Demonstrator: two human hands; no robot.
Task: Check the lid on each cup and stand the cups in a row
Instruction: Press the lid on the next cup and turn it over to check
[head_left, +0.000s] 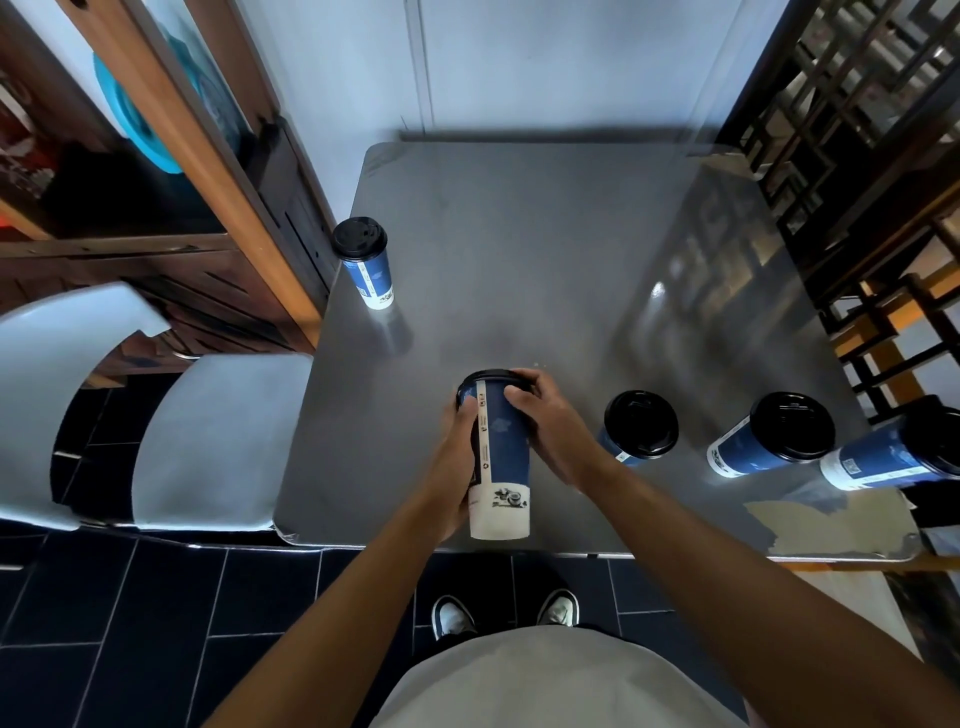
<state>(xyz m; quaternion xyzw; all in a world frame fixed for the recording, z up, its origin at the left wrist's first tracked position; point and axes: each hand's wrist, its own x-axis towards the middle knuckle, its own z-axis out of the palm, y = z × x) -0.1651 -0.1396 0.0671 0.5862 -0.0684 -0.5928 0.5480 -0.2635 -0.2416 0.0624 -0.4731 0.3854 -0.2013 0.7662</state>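
- At lower centre of the frame, a tall blue-and-white paper cup (500, 457) with a black lid (493, 382) is held in both hands above the near edge of the grey counter (519, 249), tilted so the lid points away from the person.
- The left hand (457, 467) wraps round the cup's left side, thumb lying along the wall near the lid.
- The right hand (550, 426) grips the upper part, fingers curled over the lid's rim and thumb pressed on the blue wall.
- A second lidded cup (363, 262) stands upright alone at the counter's left edge, in the left middle of the frame, well apart from the rest.
- Three more lidded cups stand at right of centre: one (640, 426) just beside the right forearm, the next (774, 436) further right, and the last (893, 457) at the frame's right edge.
- A pale chair (218, 441) sits at lower left beside the counter; dark floor tiles (156, 623) and two shoes (452, 616) show at the bottom.
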